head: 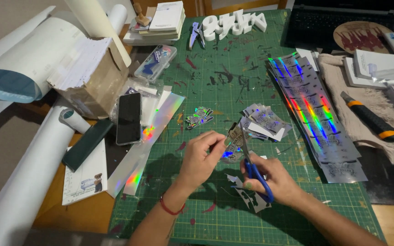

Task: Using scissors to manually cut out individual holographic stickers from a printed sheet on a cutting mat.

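Your left hand (201,155) pinches a small holographic sticker piece (234,139) between thumb and fingertips, held up off the cutting mat (251,59) so the blades can get around its edge. Your right hand (270,180) is closed through the blue loops of the scissors (251,166), blades pointing up into the piece; I can't tell how far the blades are parted. Both hands work over the mat's near edge, about mid-width, likely so offcuts drop straight down: white trimmings (251,196) lie right under your right wrist. 1 finished cutout (199,117) sits just beyond your left hand, toward mat center. A loose pile of cut sticker rectangles (263,123) is just past the scissors, within easy reach. The stack of uncut holographic strips (315,118) runs diagonally along the mat's right side, out of the cutting zone. A spent holographic backing strip (149,141) hangs over the mat's left edge beside a dark phone (128,118). A utility knife (370,120) with orange trim rests on a beige cloth (388,109) off the mat's right edge, well apart from your hands. Paper rolls (28,182) and a cardboard box (92,77) crowd the desk's left side; white block letters (233,23) sit at the mat's far edge.
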